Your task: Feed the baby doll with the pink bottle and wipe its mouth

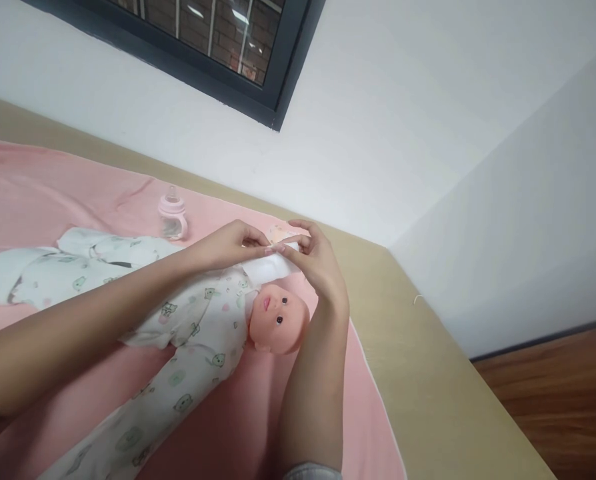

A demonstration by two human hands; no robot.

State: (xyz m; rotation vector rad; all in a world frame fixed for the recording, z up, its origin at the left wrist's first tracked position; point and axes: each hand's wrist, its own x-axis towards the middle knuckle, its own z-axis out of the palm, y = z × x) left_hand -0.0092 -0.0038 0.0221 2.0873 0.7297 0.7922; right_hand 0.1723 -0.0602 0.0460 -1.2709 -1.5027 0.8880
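Beside the head (281, 327) of the doll (218, 327), on the side nearer to the wall, we find the white piece (271, 269), which both hands are holding. The left hand (231, 245) grasps its upper edge between thumb and fingers, and the right hand (318, 260) pinches the same edge from the other side, so the two thumbs almost meet. We judge that this double pinch serves to control a thin, soft material which would fold by itself; whether it belongs to the doll's clothing, we cannot tell. Our left forearm passes above the doll's body, and our right forearm comes beside the head, probably because the white piece lies on the far side.

The doll lies on its back in printed white clothes (188, 360), with one sleeve spread toward us. The pink cloth (113, 200) is under it, perhaps to soften the hard desk (373, 287).

As for containers, we see one baby bottle (172, 217), standing upright on the pink cloth beyond our left forearm, apart from the hands. Its body is transparent, but we cannot say if liquid is inside. Behind the right fingers there is also an orange-patterned thing (278, 235), too much hidden to identify.
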